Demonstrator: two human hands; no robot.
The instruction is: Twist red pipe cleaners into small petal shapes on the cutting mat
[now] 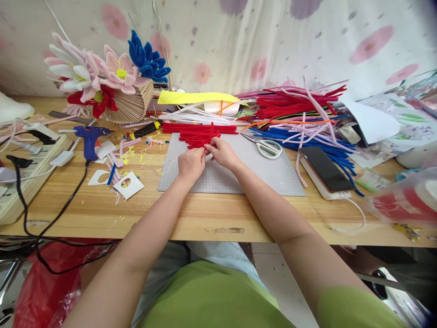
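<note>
Over the grey cutting mat, my two hands meet with their fingertips close together. My left hand is closed in a pinch on a red pipe cleaner, whose end sticks up between the hands. My right hand pinches the same pipe cleaner just beside it. The lower part of it is hidden by my fingers. Right behind the hands lies a row of cut red pipe cleaners, at the mat's back edge. White-handled scissors rest on the mat to the right.
At left are a blue glue gun, a power strip, a utility knife and pipe-cleaner flowers. White card pieces and scraps lie nearby. Rightward are piled pipe cleaners, a phone and a bagged cup.
</note>
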